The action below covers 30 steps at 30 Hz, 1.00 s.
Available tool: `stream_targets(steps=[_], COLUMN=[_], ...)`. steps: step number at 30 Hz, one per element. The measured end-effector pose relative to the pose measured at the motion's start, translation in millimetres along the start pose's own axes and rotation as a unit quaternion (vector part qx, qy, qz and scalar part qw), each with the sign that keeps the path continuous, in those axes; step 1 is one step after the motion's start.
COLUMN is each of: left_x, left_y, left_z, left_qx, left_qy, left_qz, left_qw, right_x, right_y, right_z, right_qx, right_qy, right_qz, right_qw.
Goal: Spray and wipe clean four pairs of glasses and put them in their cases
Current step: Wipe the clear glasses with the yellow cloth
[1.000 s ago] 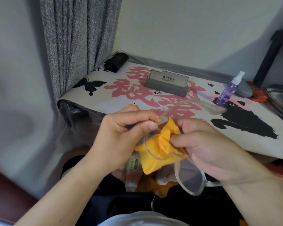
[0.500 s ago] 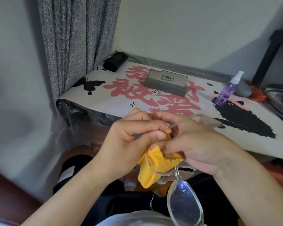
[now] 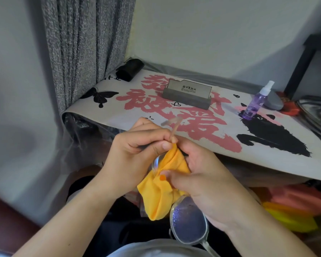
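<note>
A pair of clear-framed glasses (image 3: 188, 222) is held over my lap, in front of the table edge. Its near lens is speckled with spray droplets. My left hand (image 3: 137, 154) pinches the frame where one temple arm sticks up toward the table. My right hand (image 3: 198, 175) pinches an orange cloth (image 3: 161, 193) around the far lens, which is mostly hidden by the cloth. A purple spray bottle (image 3: 255, 102) stands on the table at the right. An open grey case (image 3: 187, 95) sits mid-table. A black case (image 3: 130, 69) lies at the back left corner.
The table (image 3: 119, 115) has a printed cover with red characters and a black cat. A grey oval case (image 3: 273, 102) and a red item lie behind the bottle. A metal tray (image 3: 317, 115) sits at the far right. A grey curtain (image 3: 85, 43) hangs left.
The glasses have turned so the near lens hangs lower toward me. The temple arm now points more upright. My right hand has shifted down along the cloth on the far lens.
</note>
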<state>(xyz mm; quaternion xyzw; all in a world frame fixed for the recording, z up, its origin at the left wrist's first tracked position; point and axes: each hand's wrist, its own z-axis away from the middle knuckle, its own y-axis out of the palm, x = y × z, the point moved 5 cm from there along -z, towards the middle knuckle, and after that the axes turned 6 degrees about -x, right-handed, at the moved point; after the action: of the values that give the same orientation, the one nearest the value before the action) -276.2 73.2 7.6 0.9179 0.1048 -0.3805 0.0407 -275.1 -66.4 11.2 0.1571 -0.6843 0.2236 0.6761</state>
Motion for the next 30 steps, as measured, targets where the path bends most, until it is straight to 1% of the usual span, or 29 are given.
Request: stream_targets(steps=[2, 4, 6, 9, 12, 16, 19, 22, 26, 30], left_x=[1, 3, 2, -5, -13, -13, -9, -4, 2, 7], left_y=[-2, -4, -4, -1, 2, 7, 8, 7, 9, 14], left_z=[0, 0, -1, -1, -2, -1, 1, 3, 7, 10], left_qx=[-0.006, -0.011, -0.009, 0.010, 0.026, 0.043, 0.046, 0.034, 0.005, -0.015], left_qy=[0.006, -0.005, -0.015, -0.001, 0.028, 0.028, 0.013, -0.023, -0.083, -0.122], left_qz=[0.002, 0.018, 0.036, 0.032, 0.006, 0.005, 0.007, 0.020, 0.037, 0.047], left_qw=[1.000, 1.000, 0.999, 0.999, 0.999, 0.999, 0.999, 0.999, 0.996, 0.991], right_x=[-1, 1, 4, 9, 8, 5, 7, 5, 4, -2], right_y=[1, -1, -5, -11, -10, -7, -1, 2, -1, -14], right_z=[4, 6, 6, 5, 3, 0, -2, -4, -12, -17], right_qx=[0.017, 0.069, 0.130, 0.203, 0.226, 0.209, 0.189, 0.138, 0.036, -0.048], right_qy=[-0.001, 0.036, 0.074, 0.106, 0.119, 0.130, 0.109, 0.073, 0.035, 0.046], right_qz=[-0.035, -0.116, -0.167, -0.190, -0.161, -0.110, -0.063, -0.035, -0.033, -0.060], right_qw=[0.999, 0.990, 0.975, 0.955, 0.953, 0.963, 0.974, 0.987, 0.998, 0.996])
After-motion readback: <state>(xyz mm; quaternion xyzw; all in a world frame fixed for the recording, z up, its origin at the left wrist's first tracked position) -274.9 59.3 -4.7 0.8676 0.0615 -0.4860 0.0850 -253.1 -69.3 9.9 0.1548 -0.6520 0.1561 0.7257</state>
